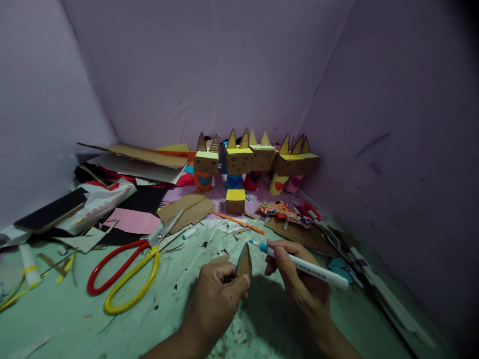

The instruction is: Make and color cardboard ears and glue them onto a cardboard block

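Note:
Between the thumb and fingers of my left hand [222, 294] stands a small pointed cardboard piece [244, 264], its tip up and a bluish line along its left edge. My right hand [301, 284] grips a white marker [314, 269] with a blue tip end, which points left and sits close to the cardboard tip. Whether the nib touches the cardboard I cannot tell. A pen cap [189, 234] lies on the table beyond my left hand. Behind it is a small cardboard box [235, 202] with a yellow top.
Scissors [134, 269] with red and yellow handles lie open at left. Several cardboard figures with pointed ears, including one with an orange body [204, 180], stand at the back wall. Cardboard sheets [142, 157] are piled back left; patterned fabric [284, 213] and pens lie right.

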`<act>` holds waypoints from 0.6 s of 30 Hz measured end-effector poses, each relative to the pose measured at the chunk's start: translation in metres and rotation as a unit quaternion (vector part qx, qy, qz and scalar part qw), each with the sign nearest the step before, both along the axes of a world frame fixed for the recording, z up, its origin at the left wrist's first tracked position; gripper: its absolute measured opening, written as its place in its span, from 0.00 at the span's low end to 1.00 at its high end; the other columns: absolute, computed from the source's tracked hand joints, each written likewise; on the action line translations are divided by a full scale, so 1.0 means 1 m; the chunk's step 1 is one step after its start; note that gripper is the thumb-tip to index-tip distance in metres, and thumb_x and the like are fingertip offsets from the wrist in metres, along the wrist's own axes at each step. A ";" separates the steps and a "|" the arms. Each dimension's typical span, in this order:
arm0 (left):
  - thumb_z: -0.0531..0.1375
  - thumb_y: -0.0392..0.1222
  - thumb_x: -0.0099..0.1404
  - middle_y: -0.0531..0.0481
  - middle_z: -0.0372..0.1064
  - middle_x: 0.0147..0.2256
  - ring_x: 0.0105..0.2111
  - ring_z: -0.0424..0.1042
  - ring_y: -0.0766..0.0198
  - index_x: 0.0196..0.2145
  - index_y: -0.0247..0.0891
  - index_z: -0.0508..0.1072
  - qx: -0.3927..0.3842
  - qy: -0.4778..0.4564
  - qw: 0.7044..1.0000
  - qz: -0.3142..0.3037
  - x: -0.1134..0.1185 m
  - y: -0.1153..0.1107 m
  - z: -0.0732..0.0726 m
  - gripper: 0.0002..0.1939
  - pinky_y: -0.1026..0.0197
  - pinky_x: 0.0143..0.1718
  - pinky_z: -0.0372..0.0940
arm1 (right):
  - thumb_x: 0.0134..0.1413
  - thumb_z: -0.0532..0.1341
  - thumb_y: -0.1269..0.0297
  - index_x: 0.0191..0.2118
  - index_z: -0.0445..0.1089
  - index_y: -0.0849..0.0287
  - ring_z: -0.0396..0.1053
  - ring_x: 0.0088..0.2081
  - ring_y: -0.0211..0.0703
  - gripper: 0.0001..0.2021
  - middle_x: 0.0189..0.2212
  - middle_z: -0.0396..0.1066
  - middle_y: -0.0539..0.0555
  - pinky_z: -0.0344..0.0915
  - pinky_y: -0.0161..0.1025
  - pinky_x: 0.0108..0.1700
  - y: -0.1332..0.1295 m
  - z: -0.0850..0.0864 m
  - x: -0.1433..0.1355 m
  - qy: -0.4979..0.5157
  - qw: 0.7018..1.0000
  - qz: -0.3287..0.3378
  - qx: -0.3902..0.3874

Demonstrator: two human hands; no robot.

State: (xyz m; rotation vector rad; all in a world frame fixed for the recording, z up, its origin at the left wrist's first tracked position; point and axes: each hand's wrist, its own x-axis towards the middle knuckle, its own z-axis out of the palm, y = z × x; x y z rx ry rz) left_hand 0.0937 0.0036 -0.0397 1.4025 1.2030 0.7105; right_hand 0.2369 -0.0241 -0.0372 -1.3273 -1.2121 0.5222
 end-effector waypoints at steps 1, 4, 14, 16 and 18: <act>0.55 0.45 0.52 0.57 0.52 0.11 0.14 0.53 0.69 0.12 0.38 0.63 -0.001 -0.004 1.000 -0.003 0.000 0.000 0.000 0.15 0.64 0.18 0.46 | 0.56 0.57 0.58 0.33 0.70 0.58 0.68 0.23 0.38 0.09 0.19 0.68 0.48 0.63 0.32 0.25 0.000 0.000 0.000 -0.004 1.000 0.009 0.000; 0.55 0.44 0.53 0.57 0.52 0.11 0.14 0.52 0.69 0.12 0.38 0.63 -0.002 -0.008 1.000 -0.006 0.000 0.000 0.000 0.15 0.64 0.18 0.46 | 0.56 0.56 0.58 0.32 0.70 0.58 0.67 0.22 0.37 0.10 0.19 0.68 0.48 0.62 0.32 0.25 0.000 0.000 0.000 -0.019 0.999 0.031 -0.008; 0.54 0.42 0.52 0.57 0.51 0.11 0.13 0.51 0.70 0.12 0.38 0.63 -0.003 -0.006 1.000 -0.005 0.000 0.000 0.002 0.14 0.65 0.17 0.45 | 0.55 0.57 0.58 0.34 0.70 0.58 0.68 0.23 0.39 0.09 0.19 0.69 0.48 0.64 0.33 0.25 0.001 -0.001 0.000 -0.006 1.000 0.015 0.000; 0.54 0.42 0.52 0.57 0.51 0.11 0.14 0.52 0.70 0.12 0.38 0.62 0.000 -0.008 1.000 -0.006 0.000 0.000 0.001 0.15 0.65 0.17 0.45 | 0.55 0.57 0.59 0.33 0.70 0.58 0.68 0.23 0.39 0.09 0.20 0.69 0.49 0.64 0.34 0.27 0.001 -0.002 0.000 -0.030 0.999 0.017 0.003; 0.54 0.41 0.52 0.57 0.51 0.11 0.14 0.52 0.70 0.12 0.38 0.62 -0.002 -0.009 1.000 -0.006 0.000 0.000 0.000 0.14 0.65 0.17 0.45 | 0.56 0.56 0.60 0.33 0.70 0.59 0.68 0.24 0.39 0.10 0.21 0.70 0.50 0.64 0.35 0.28 0.001 -0.002 -0.001 -0.046 0.999 0.023 -0.002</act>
